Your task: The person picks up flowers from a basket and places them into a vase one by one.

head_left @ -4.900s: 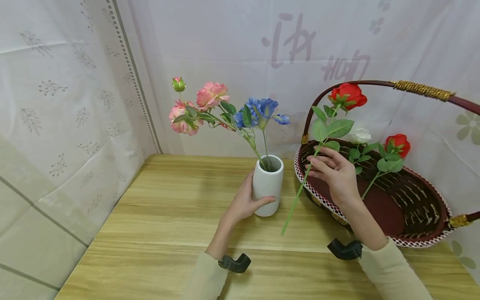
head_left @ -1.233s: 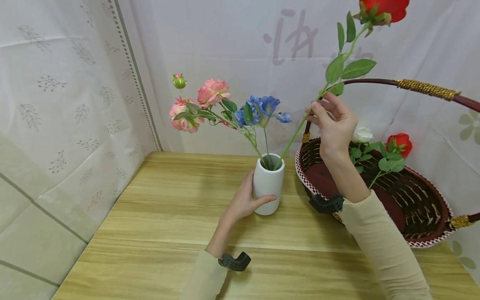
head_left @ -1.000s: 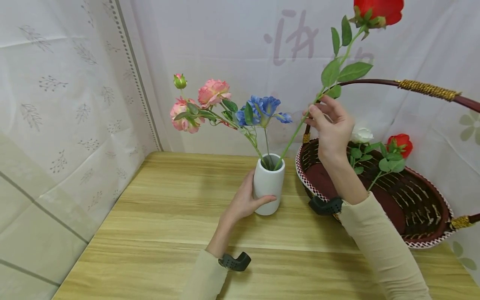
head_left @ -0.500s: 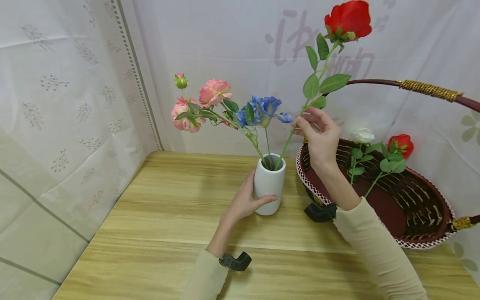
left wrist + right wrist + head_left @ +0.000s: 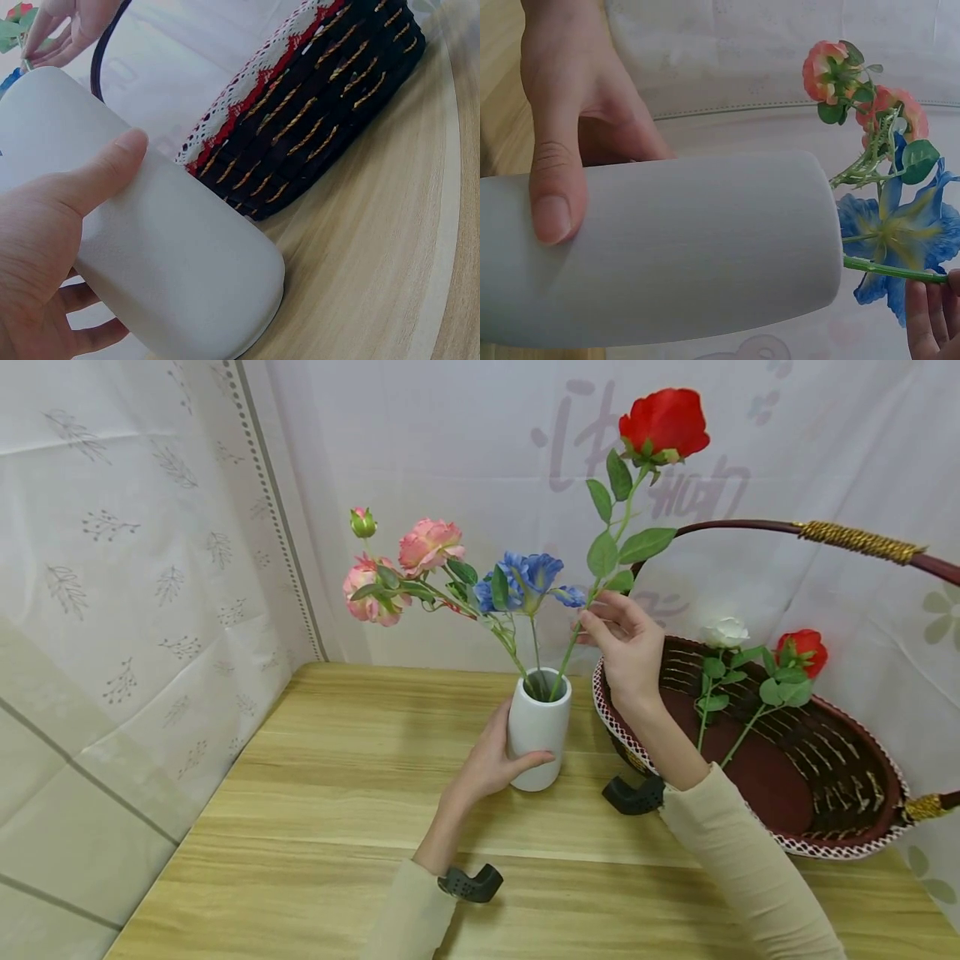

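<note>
In the head view a white vase (image 5: pixel 538 735) stands upright on the wooden table, and my left hand (image 5: pixel 487 760) grips its left side, thumb across the front. The left wrist view shows that thumb on the vase (image 5: pixel 180 247), fingers passing behind. My right hand (image 5: pixel 626 647) pinches the green stem of a red rose (image 5: pixel 666 425) just below its leaves. The stem's lower end is inside the vase mouth, hidden past the rim. Pink flowers (image 5: pixel 431 547) lean left out of the vase, beside a blue flower (image 5: pixel 531 578).
A dark woven basket (image 5: pixel 847 831) with a tall arched handle stands right of the vase. Inside it lean a white rose (image 5: pixel 726 632) and another red rose (image 5: pixel 802 652). A patterned cloth (image 5: pixel 450 443) hangs behind the table (image 5: pixel 315 827).
The right hand has carried the red rose from over the basket up and to the vase, stem into its mouth, then left and down. The left hand stays on the vase.
</note>
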### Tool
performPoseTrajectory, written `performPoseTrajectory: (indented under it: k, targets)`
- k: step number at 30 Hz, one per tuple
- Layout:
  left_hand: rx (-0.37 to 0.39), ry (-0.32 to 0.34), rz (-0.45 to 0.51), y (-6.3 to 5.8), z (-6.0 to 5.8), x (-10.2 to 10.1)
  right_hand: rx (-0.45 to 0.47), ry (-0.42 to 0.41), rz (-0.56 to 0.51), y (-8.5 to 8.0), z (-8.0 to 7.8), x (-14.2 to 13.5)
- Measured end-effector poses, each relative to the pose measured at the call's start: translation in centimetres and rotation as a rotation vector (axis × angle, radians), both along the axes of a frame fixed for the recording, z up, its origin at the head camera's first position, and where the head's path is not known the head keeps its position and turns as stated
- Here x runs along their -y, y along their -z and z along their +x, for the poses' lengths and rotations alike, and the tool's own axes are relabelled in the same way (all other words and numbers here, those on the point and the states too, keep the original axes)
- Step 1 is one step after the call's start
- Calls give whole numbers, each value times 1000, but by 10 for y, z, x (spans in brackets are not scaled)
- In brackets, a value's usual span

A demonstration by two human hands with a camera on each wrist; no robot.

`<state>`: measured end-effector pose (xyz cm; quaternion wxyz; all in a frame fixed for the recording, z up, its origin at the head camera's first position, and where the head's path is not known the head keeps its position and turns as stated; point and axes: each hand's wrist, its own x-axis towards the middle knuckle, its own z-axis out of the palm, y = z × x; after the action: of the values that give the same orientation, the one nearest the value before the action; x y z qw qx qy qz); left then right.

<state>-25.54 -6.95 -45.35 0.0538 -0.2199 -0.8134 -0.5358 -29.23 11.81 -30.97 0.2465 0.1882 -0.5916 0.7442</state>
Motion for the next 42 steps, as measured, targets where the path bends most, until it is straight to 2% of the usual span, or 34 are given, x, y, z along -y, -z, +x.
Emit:
performPoseTrajectory:
  k: [8, 18, 24, 42]
  targets:
    - [-8, -3, -2, 1, -1, 0, 33, 23, 71, 10, 3, 0]
    - [-21, -3, -5, 1, -1, 0, 21, 15, 72, 18, 1, 3]
    - [-17, -11, -10, 3, 0, 1, 48, -4, 68, 23, 1, 4]
    - [3, -11, 5, 1, 1, 0, 62, -18, 150, 32, -4, 5]
